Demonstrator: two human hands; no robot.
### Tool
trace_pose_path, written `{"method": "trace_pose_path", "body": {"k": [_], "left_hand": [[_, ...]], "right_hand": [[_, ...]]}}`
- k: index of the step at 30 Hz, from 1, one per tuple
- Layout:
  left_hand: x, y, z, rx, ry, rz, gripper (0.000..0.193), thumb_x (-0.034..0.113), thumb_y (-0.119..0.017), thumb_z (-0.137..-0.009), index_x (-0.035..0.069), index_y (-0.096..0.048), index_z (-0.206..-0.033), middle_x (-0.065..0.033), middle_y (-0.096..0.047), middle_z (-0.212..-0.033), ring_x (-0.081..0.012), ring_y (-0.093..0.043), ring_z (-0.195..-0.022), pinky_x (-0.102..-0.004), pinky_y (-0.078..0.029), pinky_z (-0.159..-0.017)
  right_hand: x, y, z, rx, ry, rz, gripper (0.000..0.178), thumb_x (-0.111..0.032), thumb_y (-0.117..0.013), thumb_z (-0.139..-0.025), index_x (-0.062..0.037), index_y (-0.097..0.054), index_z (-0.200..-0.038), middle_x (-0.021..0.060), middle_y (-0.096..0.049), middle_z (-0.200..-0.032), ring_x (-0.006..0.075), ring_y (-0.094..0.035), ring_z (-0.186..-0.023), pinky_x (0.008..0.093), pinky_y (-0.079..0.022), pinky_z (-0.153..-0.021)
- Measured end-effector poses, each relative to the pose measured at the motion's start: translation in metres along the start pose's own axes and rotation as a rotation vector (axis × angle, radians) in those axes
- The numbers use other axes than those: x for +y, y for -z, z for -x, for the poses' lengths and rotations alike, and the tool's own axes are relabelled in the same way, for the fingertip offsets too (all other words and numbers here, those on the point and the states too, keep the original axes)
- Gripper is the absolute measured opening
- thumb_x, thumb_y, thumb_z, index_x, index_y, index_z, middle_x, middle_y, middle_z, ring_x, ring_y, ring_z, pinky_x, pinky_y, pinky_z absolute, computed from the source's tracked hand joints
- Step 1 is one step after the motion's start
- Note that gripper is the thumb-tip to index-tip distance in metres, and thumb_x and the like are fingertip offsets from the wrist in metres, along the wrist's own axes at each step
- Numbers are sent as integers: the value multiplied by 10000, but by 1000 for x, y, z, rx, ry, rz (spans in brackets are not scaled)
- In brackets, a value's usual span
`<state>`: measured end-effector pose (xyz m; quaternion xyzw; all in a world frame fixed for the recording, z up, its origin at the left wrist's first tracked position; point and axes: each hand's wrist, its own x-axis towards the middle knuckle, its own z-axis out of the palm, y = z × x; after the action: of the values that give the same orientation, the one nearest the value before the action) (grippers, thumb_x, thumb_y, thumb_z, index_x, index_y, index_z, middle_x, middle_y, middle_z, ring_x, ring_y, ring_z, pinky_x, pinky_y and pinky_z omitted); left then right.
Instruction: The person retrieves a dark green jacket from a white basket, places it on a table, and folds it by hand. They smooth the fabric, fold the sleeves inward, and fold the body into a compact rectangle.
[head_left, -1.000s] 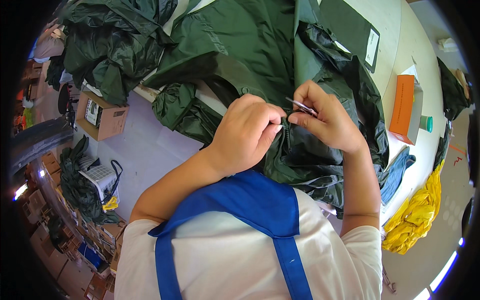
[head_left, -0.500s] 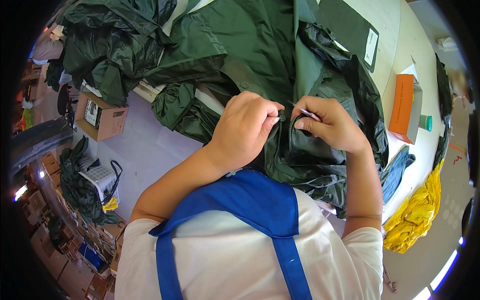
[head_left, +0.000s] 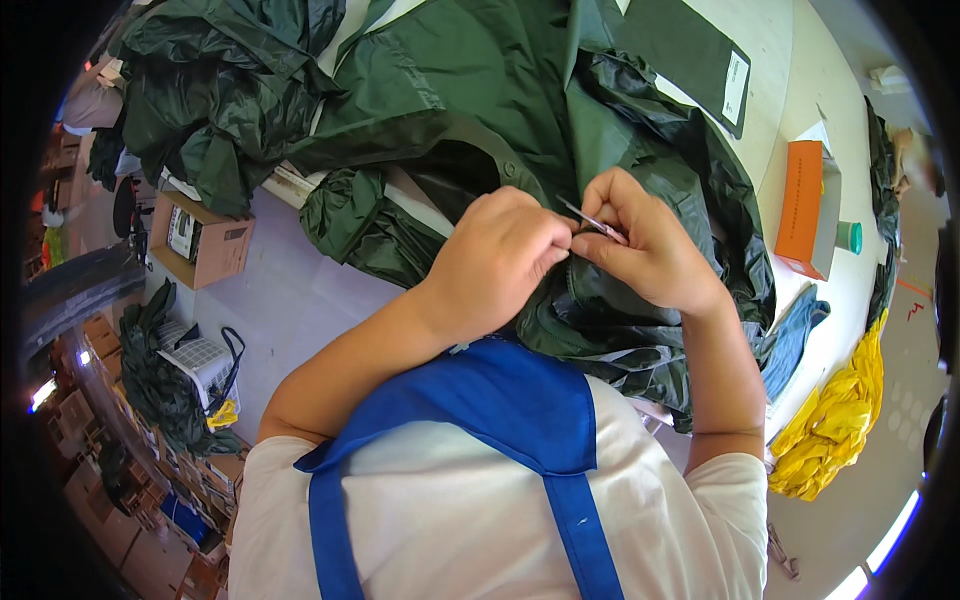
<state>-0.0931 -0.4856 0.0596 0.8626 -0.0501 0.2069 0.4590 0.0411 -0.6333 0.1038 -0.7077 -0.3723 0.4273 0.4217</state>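
Note:
A dark green raincoat (head_left: 470, 80) is spread over the table in front of me, its front lying near my apron. My left hand (head_left: 500, 252) is closed, its thumb and fingertips pinching the coat's zipper edge. Right beside it, my right hand (head_left: 650, 243) is closed round small thread snips (head_left: 603, 229), with the pointed metal tip sticking out toward the left. The fingertips of both hands meet at the coat's edge. What lies between them is mostly hidden. A round snap button (head_left: 509, 168) shows on the flap just beyond my hands.
More green garments (head_left: 215, 100) are heaped at the far left. On the right are a dark panel with a white label (head_left: 735, 85), an orange box (head_left: 800, 210), a green-capped roll (head_left: 849, 237), blue cloth (head_left: 797, 340) and yellow fabric (head_left: 835, 420). A carton (head_left: 205, 240) and white basket (head_left: 205, 365) stand left.
My hands have come together at the zipper edge, the right one moving left. The coat's upper part has shifted slightly left, and the snips' tip now shows more clearly.

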Motion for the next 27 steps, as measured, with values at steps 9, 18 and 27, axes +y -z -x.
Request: {"method": "trace_pose_path", "body": {"k": [9, 18, 27], "left_hand": [[16, 15, -33, -281, -23, -167, 311, 299, -760, -679, 85, -592, -829, -80, -585, -1084, -308, -462, -1094, -475, -283, -974], [-10, 34, -65, -335, 272, 102, 313, 150, -626, -875, -7, -467, -656, 1, -362, -599, -76, -340, -604, -277, -321, -533], [-17, 85, -139, -22, 473, 476, 183, 237, -560, -941, 90, -583, -834, -1, -624, -839, -77, -589, -787, -249, -469, -766]], "right_hand": [[21, -18, 13, 508, 130, -39, 157, -21, -634, -838, -9, -507, -929, 85, -568, -720, 104, -526, -648, 244, -450, -610], [203, 52, 215, 1406, -1107, 701, 868, -512, -757, -670, 91, -436, -1205, 257, -514, -1215, 383, -506, -1126, 417, -427, -951], [195, 76, 264, 1843, 266, -771, 146, -67, -574, -881, -106, -540, -1017, -29, -511, -705, 60, -357, -433, 223, -286, -407]]}}
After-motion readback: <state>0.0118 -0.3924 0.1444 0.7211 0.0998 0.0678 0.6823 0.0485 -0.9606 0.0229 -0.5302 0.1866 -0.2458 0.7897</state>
